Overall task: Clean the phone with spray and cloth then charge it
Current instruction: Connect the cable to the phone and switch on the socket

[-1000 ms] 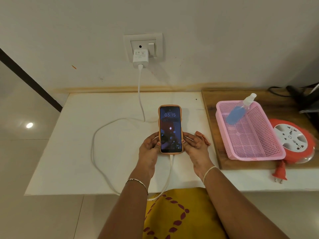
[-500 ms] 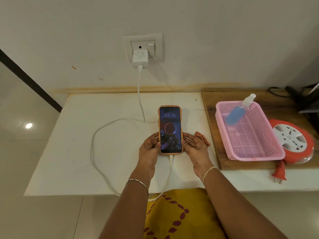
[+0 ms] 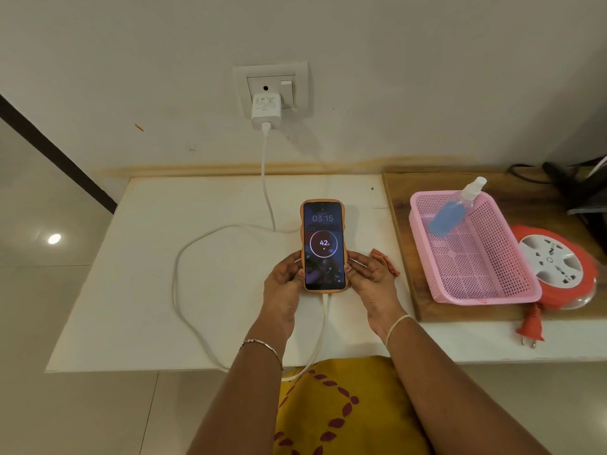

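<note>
The phone (image 3: 323, 246) lies on the table (image 3: 197, 290) between the left hand (image 3: 284, 285) and right hand (image 3: 374, 279), each lightly gripping a lower edge, its screen showing 42% charging, so I would release it gently without tugging the cable (image 3: 324, 310) between the wrists.

Left hand (image 3: 284, 285), right hand (image 3: 372, 279) hold phone (image 3: 323, 244), charging.
</note>
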`<move>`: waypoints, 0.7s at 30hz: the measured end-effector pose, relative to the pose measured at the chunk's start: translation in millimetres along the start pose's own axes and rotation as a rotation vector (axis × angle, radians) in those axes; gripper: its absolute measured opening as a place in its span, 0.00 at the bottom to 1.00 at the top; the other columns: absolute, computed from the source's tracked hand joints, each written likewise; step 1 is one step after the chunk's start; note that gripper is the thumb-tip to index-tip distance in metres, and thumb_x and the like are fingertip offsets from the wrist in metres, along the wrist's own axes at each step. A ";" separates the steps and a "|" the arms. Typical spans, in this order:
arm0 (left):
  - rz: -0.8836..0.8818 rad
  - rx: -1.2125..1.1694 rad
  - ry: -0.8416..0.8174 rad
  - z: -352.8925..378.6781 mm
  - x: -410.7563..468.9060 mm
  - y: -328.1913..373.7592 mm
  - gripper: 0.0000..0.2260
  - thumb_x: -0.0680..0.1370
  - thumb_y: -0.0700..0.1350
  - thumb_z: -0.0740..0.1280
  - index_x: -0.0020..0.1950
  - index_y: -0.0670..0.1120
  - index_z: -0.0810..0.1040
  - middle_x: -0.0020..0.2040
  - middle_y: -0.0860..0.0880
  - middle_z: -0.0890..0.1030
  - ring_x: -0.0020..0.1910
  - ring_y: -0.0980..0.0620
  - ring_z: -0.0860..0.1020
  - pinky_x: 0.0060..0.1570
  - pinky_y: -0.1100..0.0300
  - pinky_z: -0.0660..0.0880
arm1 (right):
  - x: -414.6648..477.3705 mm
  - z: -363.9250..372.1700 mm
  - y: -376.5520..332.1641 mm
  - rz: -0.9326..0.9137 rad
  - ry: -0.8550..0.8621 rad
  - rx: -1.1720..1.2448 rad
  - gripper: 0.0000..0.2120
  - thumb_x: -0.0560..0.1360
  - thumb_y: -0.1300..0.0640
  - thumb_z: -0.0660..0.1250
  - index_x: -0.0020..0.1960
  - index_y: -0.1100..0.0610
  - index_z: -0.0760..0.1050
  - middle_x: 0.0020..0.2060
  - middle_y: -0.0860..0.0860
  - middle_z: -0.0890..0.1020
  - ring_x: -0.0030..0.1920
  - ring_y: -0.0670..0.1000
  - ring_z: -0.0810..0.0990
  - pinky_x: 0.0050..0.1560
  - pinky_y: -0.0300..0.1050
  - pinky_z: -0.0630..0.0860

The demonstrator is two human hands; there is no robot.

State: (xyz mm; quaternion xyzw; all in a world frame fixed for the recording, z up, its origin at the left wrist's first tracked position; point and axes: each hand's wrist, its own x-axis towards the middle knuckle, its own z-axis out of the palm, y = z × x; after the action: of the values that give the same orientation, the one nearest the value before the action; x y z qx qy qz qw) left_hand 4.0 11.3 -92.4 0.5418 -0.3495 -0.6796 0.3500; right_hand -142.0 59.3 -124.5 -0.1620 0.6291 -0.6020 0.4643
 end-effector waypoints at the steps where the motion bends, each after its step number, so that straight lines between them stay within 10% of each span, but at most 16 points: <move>1: 0.003 0.002 -0.001 -0.3 -0.1 -0.1 0.17 0.78 0.30 0.62 0.65 0.41 0.75 0.60 0.40 0.80 0.56 0.49 0.78 0.42 0.71 0.77 | 0.1 -0.2 0.2 -0.001 -0.001 0.001 0.12 0.73 0.64 0.70 0.52 0.51 0.78 0.45 0.42 0.83 0.46 0.38 0.82 0.39 0.33 0.78; 21: -0.018 -0.021 0.018 0.7 0.1 0.0 0.14 0.78 0.32 0.63 0.61 0.45 0.77 0.57 0.43 0.81 0.50 0.53 0.80 0.42 0.69 0.75 | -0.9 -0.4 -0.4 -0.019 -0.013 0.027 0.13 0.72 0.66 0.70 0.48 0.49 0.78 0.41 0.40 0.84 0.44 0.37 0.82 0.37 0.32 0.77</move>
State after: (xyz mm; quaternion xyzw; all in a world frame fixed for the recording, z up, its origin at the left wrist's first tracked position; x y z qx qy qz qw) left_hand 3.3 11.2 -92.3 0.5472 -0.3344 -0.6815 0.3525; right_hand -142.0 60.1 -123.8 -0.1656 0.6162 -0.6138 0.4649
